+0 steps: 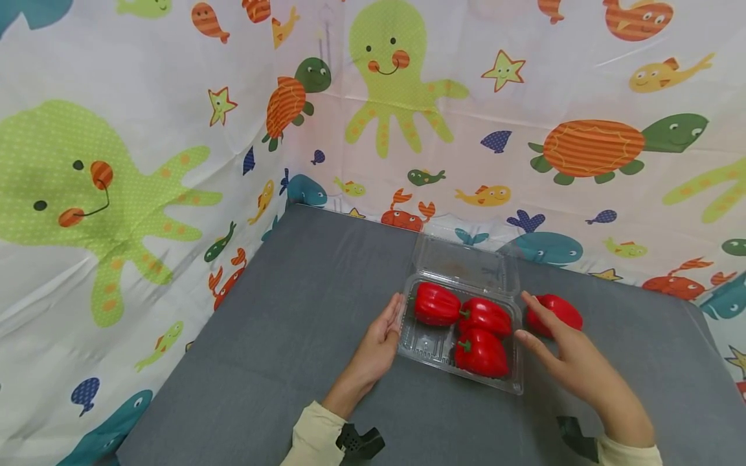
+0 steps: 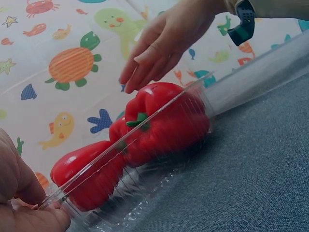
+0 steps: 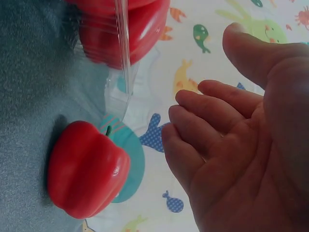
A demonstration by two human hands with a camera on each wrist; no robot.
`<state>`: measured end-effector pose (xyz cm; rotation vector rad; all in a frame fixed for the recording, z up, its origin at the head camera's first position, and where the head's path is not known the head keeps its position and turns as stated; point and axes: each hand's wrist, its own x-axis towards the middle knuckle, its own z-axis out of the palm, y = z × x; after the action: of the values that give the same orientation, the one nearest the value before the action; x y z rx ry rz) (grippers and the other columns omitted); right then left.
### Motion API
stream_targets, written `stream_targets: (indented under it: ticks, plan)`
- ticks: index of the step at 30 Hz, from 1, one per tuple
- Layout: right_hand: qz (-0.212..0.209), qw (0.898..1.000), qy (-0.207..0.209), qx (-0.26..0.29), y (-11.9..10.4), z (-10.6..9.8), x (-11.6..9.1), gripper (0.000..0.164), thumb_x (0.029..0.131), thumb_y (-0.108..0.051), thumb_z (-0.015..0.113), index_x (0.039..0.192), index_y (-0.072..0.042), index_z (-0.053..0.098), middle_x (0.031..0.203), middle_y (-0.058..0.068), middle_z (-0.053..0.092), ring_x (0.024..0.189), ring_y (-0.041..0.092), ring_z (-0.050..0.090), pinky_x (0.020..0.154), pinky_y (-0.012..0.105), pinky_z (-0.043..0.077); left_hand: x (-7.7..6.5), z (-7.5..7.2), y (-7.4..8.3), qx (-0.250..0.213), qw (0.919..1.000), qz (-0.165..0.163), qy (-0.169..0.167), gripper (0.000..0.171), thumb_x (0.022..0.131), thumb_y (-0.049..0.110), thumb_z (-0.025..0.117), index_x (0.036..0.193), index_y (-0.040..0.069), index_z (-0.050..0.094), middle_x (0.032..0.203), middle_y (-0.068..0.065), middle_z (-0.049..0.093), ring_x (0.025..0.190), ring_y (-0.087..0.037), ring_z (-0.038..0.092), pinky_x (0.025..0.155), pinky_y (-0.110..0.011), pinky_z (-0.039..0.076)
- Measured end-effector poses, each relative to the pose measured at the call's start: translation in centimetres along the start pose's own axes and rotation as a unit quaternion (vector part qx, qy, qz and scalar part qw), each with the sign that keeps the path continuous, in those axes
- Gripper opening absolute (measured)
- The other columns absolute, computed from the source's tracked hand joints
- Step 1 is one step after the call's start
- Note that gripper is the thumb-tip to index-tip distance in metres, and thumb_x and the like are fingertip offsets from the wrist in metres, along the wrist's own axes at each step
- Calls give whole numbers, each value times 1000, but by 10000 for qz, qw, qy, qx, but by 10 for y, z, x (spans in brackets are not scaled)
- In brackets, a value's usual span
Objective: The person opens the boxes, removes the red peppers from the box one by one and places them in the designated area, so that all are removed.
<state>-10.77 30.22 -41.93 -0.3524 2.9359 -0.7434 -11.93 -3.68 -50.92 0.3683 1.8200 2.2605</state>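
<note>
A clear plastic clamshell container [image 1: 421,346] sits on the table, its hinged lid [image 1: 460,264] folded back. Inside are three red bell peppers: one at the back left [image 1: 437,304], one at the back right [image 1: 486,316], one at the front right [image 1: 482,354]. My left hand [image 1: 374,349] pinches the container's left rim between thumb and fingers, as the left wrist view shows. Over the right side my right hand [image 1: 574,362] hovers with extended fingers, holding nothing. Another red bell pepper [image 3: 88,169] lies outside, right of the container, partly hidden by that hand in the head view.
A grey cloth-covered table [image 1: 280,336] spreads under everything. Behind it and to the left hangs a white curtain [image 1: 326,123] printed with sea animals, meeting the table's edges. Dark straps [image 1: 358,441] are worn on both wrists.
</note>
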Motion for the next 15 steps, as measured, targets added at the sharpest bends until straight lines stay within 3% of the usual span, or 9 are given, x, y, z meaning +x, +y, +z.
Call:
stream_targets:
  ticks: [7,15]
  plan:
    - [-52,9998,-160,126,-7,7,-3,90,99,-46,72,171,-27,21,162,28,42,135,56,51,86,68,60,-1,1,0,55,10000,-18,23,64,109,-8,30,169,1,7,177,-11,13,162,-23,12,130,-39,14]
    - [-429,9981,-268,346,-20,22,-7,94,94,-47,79,169,-24,28,162,24,44,135,53,54,93,68,57,-1,1,1,-14,10000,34,46,63,110,-8,30,168,-1,7,177,-13,13,162,-23,13,130,-37,15]
